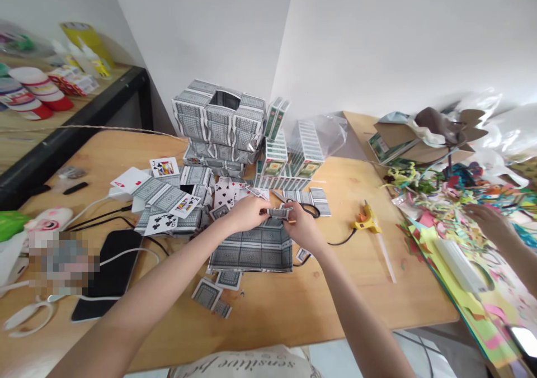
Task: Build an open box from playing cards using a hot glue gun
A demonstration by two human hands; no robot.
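Note:
My left hand (248,212) and my right hand (301,225) meet above an open box made of playing cards (251,250). Between them, the fingers of both pinch a small bent playing card (277,213), its patterned back showing. The box beneath has grey patterned walls and an open top. Just behind my right hand lie black-handled scissors (311,209), partly covered. Face-up cards (226,192) are spread behind my left hand. Nearer my body, loose card pieces (207,293) rest on the wood.
A tall card-covered box (222,115) and stacked card packs (308,149) stand at the back. Left are a card pile (168,199) and a black phone (111,272) with cables. A yellow glue gun (367,218) lies right. Another person's hand (486,221) is over paper scraps.

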